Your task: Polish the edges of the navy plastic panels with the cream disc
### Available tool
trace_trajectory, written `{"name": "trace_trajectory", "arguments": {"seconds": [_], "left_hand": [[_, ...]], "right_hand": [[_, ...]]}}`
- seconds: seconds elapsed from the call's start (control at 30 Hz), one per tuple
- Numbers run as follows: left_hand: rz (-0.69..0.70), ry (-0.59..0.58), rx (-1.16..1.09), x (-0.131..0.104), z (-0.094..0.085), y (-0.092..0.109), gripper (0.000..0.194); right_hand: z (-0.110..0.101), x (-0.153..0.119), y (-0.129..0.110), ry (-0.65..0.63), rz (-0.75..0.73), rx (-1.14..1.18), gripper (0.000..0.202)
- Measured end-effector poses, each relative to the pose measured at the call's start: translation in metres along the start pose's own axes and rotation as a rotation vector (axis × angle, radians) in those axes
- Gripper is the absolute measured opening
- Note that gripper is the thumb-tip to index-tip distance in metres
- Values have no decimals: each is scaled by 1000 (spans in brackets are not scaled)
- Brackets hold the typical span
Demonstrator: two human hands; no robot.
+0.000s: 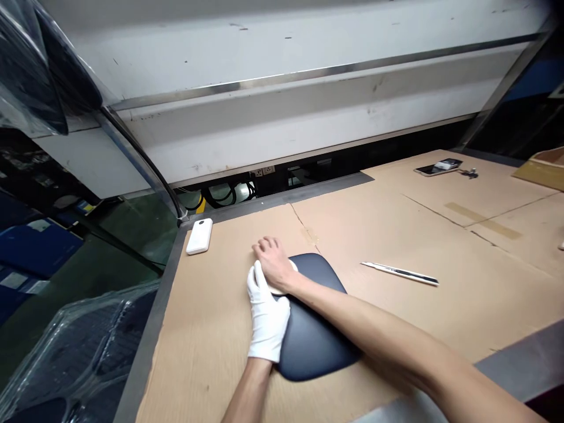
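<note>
A black padded cushion (315,346) with rounded corners lies on the cardboard-covered table. My left hand (268,320), in a white glove, grips its left edge, with the thumb over the top and the fingers along the side. My bare right hand (272,261) reaches across to the cushion's far left corner, its fingers bent over a pale pad (277,290). Most of that pad is hidden beneath the hand, so its kind cannot be made out. To the right of the cushion lies a slim white and black utility knife (400,273), touched by neither hand.
A white power bank (200,237) sits at the table's left corner. Far right are a phone (436,168), small keys (470,173) and a cardboard box (541,167). Plastic-wrapped dark pieces (88,346) stand left of the table. A white panel (299,117) rises behind it.
</note>
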State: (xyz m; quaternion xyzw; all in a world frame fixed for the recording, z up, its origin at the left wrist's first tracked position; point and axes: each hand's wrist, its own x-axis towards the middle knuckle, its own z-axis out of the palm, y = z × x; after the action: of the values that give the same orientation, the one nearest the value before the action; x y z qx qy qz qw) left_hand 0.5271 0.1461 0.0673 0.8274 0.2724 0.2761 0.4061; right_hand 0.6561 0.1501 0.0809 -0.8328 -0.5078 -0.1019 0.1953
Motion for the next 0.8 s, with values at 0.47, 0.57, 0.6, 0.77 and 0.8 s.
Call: {"name": "trace_trajectory", "arguments": {"seconds": [0.47,0.57,0.6,0.77,0.8], "left_hand": [[-7,-72,108,-4,0,0,90],[-5,-54,127,-3,0,-2,89],[-2,-53,137,-3,0,-1,90],[12,-83,165,-1,-1,1,91],[20,-87,162,-1,0,0,91]], "right_hand": [[-29,-50,47,-17,72,-59,38],[-31,-50,48,-39,26,-23,40],[-33,-48,54,-37,56,-19,40],[-47,-79,63,33,265,-39,43],[-49,-89,55,31,240,-30,43]]}}
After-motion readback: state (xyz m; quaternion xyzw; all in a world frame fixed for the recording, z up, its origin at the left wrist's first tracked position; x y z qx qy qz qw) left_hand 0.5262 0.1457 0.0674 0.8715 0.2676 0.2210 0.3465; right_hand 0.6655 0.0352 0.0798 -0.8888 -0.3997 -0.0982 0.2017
